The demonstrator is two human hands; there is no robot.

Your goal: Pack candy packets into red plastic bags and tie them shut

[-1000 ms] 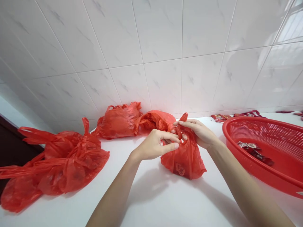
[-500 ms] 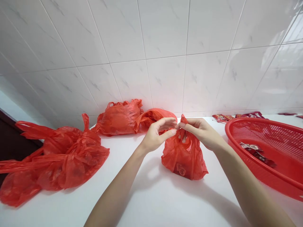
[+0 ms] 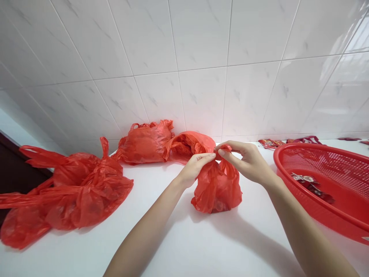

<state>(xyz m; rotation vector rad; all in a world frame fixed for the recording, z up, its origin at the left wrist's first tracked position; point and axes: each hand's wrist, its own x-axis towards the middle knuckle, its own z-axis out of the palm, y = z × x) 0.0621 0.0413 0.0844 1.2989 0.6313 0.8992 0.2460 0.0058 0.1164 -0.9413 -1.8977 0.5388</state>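
Note:
A small red plastic bag [image 3: 217, 192] with dark contents showing faintly through it hangs upright between my hands, its base at or just above the white table. My left hand [image 3: 194, 167] pinches the bag's top on the left side, thumb uppermost. My right hand [image 3: 242, 159] grips a handle of the same bag between thumb and fingers, close to the left fingertips. The handles are drawn together where the two hands meet. Some fingers of my left hand are hidden behind the bag.
Filled red bags [image 3: 83, 192] with knotted tops lie at the left. Another full bag [image 3: 145, 142] and loose red bags [image 3: 190, 142] rest against the tiled wall. At the right stands a red plastic basket [image 3: 323, 148] holding some dark packets [image 3: 313, 186]. Snack packets [image 3: 271, 143] lie behind it.
My left hand has closed on the bag's top, having been open beside it. The bag has shifted slightly left and turned, and my right hand has spread its handle.

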